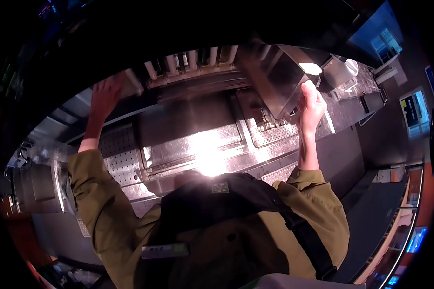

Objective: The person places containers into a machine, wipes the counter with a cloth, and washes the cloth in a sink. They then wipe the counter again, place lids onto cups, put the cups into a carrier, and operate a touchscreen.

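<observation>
My right hand (312, 107) is closed on the near edge of a dark, glossy box-shaped container (280, 79). The container is tilted, and a pale round patch shows at its upper right corner. It overlaps the right end of the row of upright pale tubes or bottles (193, 59) along the back. Over at the left, my left hand (106, 94) reaches to the back ledge, fingers stretched out and slightly apart, with nothing visible in it. Pale panels or bins (130, 83) stand just right of those fingers.
A steel counter with a recessed tray (178, 144) lies before me under strong glare. Perforated drain plates (118, 153) flank it, and small metal fittings (264, 124) sit on the right one. A white rounded container (341, 72) stands at the far right.
</observation>
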`<state>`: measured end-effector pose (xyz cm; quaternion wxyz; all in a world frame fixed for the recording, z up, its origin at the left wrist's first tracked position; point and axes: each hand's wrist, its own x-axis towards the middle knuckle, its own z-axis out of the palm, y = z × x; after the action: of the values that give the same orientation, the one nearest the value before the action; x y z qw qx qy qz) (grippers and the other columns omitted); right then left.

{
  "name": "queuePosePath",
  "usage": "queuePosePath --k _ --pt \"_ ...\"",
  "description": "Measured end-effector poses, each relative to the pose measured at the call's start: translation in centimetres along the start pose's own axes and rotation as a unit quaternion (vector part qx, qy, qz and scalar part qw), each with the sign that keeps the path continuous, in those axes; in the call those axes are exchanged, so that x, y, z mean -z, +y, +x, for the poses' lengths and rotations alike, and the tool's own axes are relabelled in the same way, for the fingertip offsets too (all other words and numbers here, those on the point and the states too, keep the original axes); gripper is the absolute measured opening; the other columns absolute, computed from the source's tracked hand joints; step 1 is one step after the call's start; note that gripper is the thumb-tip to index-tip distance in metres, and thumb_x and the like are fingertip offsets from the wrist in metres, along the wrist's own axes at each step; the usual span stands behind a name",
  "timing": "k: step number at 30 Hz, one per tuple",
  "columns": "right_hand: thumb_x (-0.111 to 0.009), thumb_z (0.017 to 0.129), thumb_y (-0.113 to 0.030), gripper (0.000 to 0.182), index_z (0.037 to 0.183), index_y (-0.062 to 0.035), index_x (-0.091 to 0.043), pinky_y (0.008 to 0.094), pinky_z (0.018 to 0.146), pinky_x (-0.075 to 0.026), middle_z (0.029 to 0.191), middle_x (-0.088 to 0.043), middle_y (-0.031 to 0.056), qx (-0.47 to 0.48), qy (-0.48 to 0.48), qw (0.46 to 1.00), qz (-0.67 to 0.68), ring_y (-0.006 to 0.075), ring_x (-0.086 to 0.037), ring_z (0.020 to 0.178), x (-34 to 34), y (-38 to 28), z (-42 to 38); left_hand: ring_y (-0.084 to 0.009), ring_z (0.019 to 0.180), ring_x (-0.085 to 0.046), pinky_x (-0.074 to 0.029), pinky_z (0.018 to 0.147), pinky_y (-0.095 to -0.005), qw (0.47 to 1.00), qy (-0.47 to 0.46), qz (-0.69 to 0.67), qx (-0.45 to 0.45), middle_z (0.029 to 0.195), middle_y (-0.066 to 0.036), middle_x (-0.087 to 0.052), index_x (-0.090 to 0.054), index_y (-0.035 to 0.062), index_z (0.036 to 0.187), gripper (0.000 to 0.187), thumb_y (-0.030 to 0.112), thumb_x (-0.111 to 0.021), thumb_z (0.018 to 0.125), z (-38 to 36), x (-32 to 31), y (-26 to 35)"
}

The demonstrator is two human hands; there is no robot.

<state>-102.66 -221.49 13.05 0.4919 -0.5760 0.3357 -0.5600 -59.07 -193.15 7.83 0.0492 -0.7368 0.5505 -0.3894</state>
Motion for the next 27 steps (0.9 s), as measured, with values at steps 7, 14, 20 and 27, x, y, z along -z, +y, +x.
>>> queuePosePath --k 7,14,20,27 --pt "-0.06 0.079 -0.009 0.013 0.08 0.0035 -0.062 0.0184 0.058 -0.037 0.072 -0.058 -0.001 0.038 0.004 0.999 0.003 0.0036 -0.048 0.065 -2.1 0.3 1.2 -0.028 0.084 -0.055 -0.044 0.07 -0.0403 0.993 -0.09 -0.058 0.05 0.101 -0.009 -0.053 -0.049 0.0182 0.117 0.038 0.029 -0.055 0.081 -1.6 -5.1 -1.1" --pt "-0.053 0.062 -0.001 0.002 0.061 -0.0019 -0.051 0.0291 0.051 -0.042 0.059 -0.05 0.0128 0.455 -0.039 0.734 -0.502 0.0254 -0.052 0.055 -3.7 0.8 4.7 -0.0277 0.078 -0.055 -0.046 0.059 -0.0385 0.995 0.098 -0.009 -0.032 0.093 -0.009 -0.054 -0.053 0.0143 0.1 0.027 0.03 -0.059 0.079 -1.5 -6.5 -1.1" --pt "-0.054 0.081 -0.019 0.025 0.068 0.0021 -0.055 0.0258 0.047 -0.037 0.058 -0.053 0.0011 0.104 -0.036 0.979 -0.171 0.0083 -0.046 0.054 -8.3 7.7 8.3 -0.0279 0.09 -0.054 -0.045 0.068 -0.0399 0.988 0.141 0.039 -0.039 0.106 -0.009 -0.052 -0.053 0.0164 0.111 0.035 0.035 -0.056 0.081 0.4 -4.2 0.1" --pt "-0.056 0.076 -0.025 0.022 0.075 -0.0033 -0.058 0.0359 0.059 -0.043 0.066 -0.057 0.0083 0.392 -0.062 0.875 -0.278 0.021 -0.054 0.063 -14.2 18.1 14.5 -0.0253 0.086 -0.055 -0.046 0.068 -0.0378 0.99 0.104 -0.094 0.009 0.102 -0.006 -0.053 -0.053 0.019 0.111 0.036 0.038 -0.056 0.081 -0.7 -9.5 0.3"
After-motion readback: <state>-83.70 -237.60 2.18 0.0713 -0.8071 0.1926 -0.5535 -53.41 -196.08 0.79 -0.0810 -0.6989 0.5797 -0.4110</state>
